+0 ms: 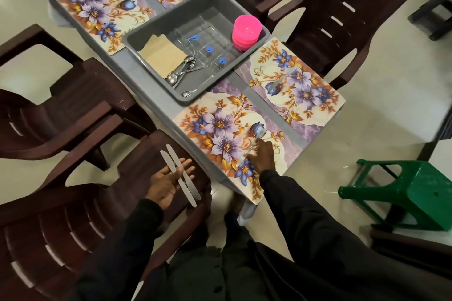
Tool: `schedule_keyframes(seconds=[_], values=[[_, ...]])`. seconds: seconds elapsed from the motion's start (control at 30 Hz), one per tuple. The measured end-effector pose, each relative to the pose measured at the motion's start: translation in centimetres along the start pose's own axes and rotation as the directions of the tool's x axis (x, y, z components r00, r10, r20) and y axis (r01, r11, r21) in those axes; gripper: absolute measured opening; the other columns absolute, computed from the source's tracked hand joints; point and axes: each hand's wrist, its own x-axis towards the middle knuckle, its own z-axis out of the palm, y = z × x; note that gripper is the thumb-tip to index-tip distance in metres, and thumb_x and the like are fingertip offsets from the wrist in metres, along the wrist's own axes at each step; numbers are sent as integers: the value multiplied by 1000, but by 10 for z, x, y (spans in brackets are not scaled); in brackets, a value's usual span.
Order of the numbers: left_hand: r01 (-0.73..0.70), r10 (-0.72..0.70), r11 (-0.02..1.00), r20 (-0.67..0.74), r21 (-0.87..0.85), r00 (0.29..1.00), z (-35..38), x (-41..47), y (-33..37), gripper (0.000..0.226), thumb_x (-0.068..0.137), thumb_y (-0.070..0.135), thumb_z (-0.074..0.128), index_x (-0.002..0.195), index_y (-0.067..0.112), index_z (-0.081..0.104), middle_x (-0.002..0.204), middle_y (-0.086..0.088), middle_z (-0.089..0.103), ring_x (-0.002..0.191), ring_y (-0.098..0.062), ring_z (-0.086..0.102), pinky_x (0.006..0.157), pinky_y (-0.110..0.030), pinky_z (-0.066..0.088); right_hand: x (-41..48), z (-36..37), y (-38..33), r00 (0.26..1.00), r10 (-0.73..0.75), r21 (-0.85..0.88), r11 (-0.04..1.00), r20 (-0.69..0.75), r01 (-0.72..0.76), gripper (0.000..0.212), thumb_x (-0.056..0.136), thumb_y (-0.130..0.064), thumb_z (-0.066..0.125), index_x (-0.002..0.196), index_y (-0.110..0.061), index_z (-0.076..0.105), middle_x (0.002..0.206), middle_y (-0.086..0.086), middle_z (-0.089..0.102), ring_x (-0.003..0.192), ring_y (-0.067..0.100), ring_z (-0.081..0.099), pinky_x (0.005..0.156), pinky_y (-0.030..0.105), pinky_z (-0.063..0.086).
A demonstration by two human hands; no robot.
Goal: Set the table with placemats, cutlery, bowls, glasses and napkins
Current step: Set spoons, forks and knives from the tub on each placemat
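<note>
Several floral placemats lie on the grey table [139,73]. My right hand [263,155] rests on the nearest placemat [220,134], fingers touching a knife [253,145] that lies on it. My left hand [168,179] hovers palm-up over a chair, two knives [182,173] lying across its straight fingers. Another knife [283,78] lies on the right placemat [305,95]. A grey tub [156,24] in the table's middle holds brown napkins [161,52], spoons and forks [182,72], clear glasses [210,44] and stacked pink bowls [245,32].
Dark brown plastic chairs stand around the table: two at the left [61,105], one under my left hand [73,215], two at the far right [342,19]. A green stool [415,195] lies tipped on the floor at the right.
</note>
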Motion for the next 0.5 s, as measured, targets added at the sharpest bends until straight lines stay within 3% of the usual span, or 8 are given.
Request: schedule_keyframes(seconds=[0.13, 0.33, 0.5], values=[[2, -2, 1000, -14, 16, 1000, 4, -2, -1, 35, 102, -5, 50, 137, -4, 55, 128, -18, 70, 115, -34, 70, 91, -47, 60, -4, 1, 0, 998, -54, -100, 993, 38, 58, 75, 89, -33, 74, 150, -15, 34, 144, 13, 39, 133, 32, 37, 113, 40, 35], [-7, 8, 999, -13, 38, 1000, 8, 0, 0, 36, 102, -5, 50, 138, -4, 54, 128, -18, 70, 116, -35, 69, 92, -47, 60, 1, 6, -2, 997, -72, -117, 990, 18, 74, 77, 86, -33, 76, 149, -15, 35, 137, 13, 41, 130, 33, 40, 109, 39, 40], [-9, 10, 999, -8, 41, 1000, 10, 0, 1, 36, 102, -4, 50, 138, -4, 54, 129, -19, 70, 118, -35, 69, 93, -47, 60, -1, 6, -5, 997, -70, -92, 993, 19, 72, 75, 91, -36, 70, 151, -16, 30, 144, 12, 37, 135, 33, 37, 113, 40, 35]])
